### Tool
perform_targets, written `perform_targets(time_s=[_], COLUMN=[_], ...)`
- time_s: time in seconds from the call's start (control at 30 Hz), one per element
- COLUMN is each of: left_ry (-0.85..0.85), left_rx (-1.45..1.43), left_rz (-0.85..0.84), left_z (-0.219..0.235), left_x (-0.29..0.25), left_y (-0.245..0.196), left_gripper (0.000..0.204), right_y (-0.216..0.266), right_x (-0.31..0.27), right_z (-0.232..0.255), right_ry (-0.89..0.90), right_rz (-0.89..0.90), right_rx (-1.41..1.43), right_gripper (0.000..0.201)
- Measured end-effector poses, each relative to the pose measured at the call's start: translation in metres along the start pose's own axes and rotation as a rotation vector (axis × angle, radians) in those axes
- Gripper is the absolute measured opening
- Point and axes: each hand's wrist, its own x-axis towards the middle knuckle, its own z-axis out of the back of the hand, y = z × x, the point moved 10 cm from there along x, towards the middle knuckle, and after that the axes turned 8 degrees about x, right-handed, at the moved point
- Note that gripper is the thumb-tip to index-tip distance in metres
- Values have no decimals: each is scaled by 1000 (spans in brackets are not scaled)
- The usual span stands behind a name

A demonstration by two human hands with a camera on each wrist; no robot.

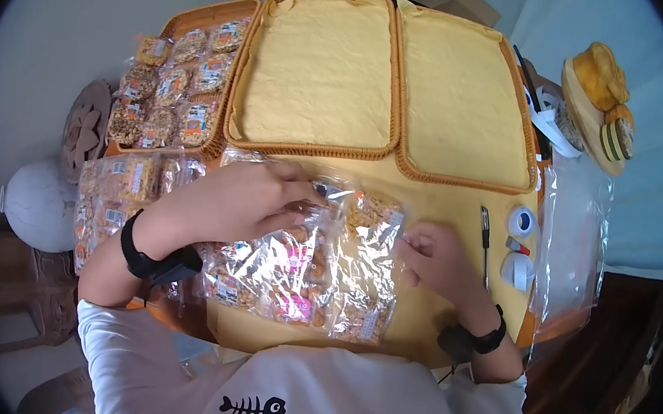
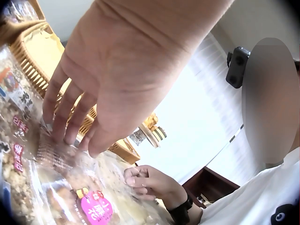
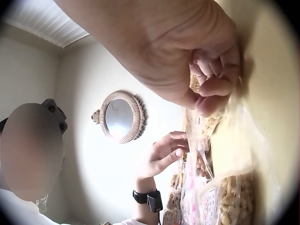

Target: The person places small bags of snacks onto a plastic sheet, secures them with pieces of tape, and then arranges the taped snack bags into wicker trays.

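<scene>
In front of the person lies a large clear plastic bag (image 1: pixel 355 290) filled with wrapped nut snack packets. Some packets bear a round pink label (image 2: pixel 97 207); others, in the right-hand column, show white barcode labels (image 1: pixel 368 324). The left hand (image 1: pixel 264 196) reaches over the upper part of the bag, its fingers extended downward and fingertips on a packet (image 2: pixel 54 152) there. At the bag's right edge, the right hand (image 1: pixel 435 254) pinches the film between thumb and fingers, as the right wrist view (image 3: pixel 213 96) shows from close up.
Behind the bag stand two wicker trays (image 1: pixel 395 125) lined with yellow cloth. A third tray (image 1: pixel 207 10) at left holds several wrapped packets. Another filled bag (image 1: pixel 98 199) lies left. Right are a pen (image 1: pixel 485 239), tape roll (image 1: pixel 521 220) and flat clear bags (image 1: pixel 575 233).
</scene>
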Motion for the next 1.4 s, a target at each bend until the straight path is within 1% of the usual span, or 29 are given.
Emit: perform_targets(time_s=[0.03,0.1,0.2,0.23,0.33,0.43,0.53,0.6,0.7,0.8,0.9,0.97,1.0,1.07,1.1,1.17,1.2,1.23,1.27,1.33,1.4], left_ry=[-8,-27,-66,-39,-41,-26,-1,30,35,17,-101,-286,-420,-690,-732,-600,-508,-499,-483,-510,-540], left_rx=[-10,-13,22,34,48,68,81,90,74,7,-85,-141,-103,120,250,609,488,337,188,236,298], left_rz=[-1,20,-44,-30,-12,1,12,28,35,51,189,432,535,766,869,980,1043,1020,994,999,981], left_z=[1,1,-6,-6,-6,-10,-13,-13,-13,-6,35,76,100,138,147,155,146,137,129,134,139], left_x=[0,-3,-6,-6,-5,-7,-8,-8,-8,-9,-21,-46,-65,-116,-135,-156,-165,-168,-168,-170,-155], left_y=[-1,0,0,-1,-1,-1,0,1,1,11,52,110,150,251,296,352,407,435,453,459,442], left_gripper=[33,32,32,31,29,31,35,38,37,32,27,24,26,29,30,39,42,41,39,36,32], right_y=[0,9,22,22,14,9,23,15,3,6,14,23,30,40,44,52,55,58,61,64,71], right_x=[0,-7,-15,-15,-4,7,6,8,9,6,-4,-17,-27,-45,-55,-71,-80,-87,-93,-104,-109], right_z=[2,5,-1,-2,-4,-17,-24,-18,-9,-5,9,28,38,57,67,84,91,98,105,117,126], right_ry=[6,-56,-124,-150,-115,-23,-31,-31,-41,-80,-119,-170,-209,-258,-269,-309,-339,-367,-376,-400,-450], right_rz=[21,-41,-89,-99,-25,20,42,60,70,55,62,61,49,59,79,111,118,124,149,193,228], right_rx=[-33,-28,-62,-77,-76,-33,11,21,21,23,2,-43,-74,-102,-101,-87,-69,-53,-27,28,34], right_gripper=[20,21,23,23,19,12,16,11,4,8,11,13,14,16,17,18,18,19,19,20,22])
